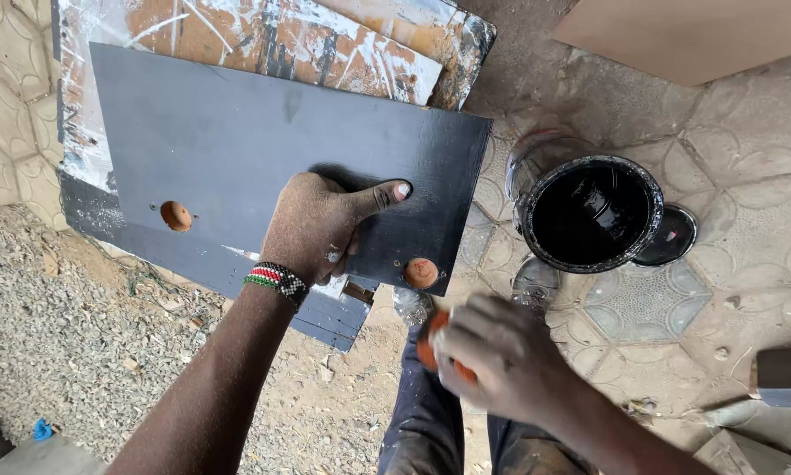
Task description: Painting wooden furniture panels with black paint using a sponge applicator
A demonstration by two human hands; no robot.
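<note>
Left hand pins a black-painted board while the right grips something orange.

The left hand [316, 224] lies flat, fingers spread, on the black board [237, 141] with 2 round holes, set over paint-smeared boards [325, 44]. The right hand [492, 356], blurred, is closed around an orange object [428, 345] near an open can of black paint [593, 211].

- It was an outdoor workshop spot, set on patterned paving [747, 167] beside gravel [61, 308].
- Paint-smeared boards [281, 35] lay under a black-painted panel [272, 149].
- An open can of black paint [593, 211] stood nearby (lid [672, 237] beside it).
</note>
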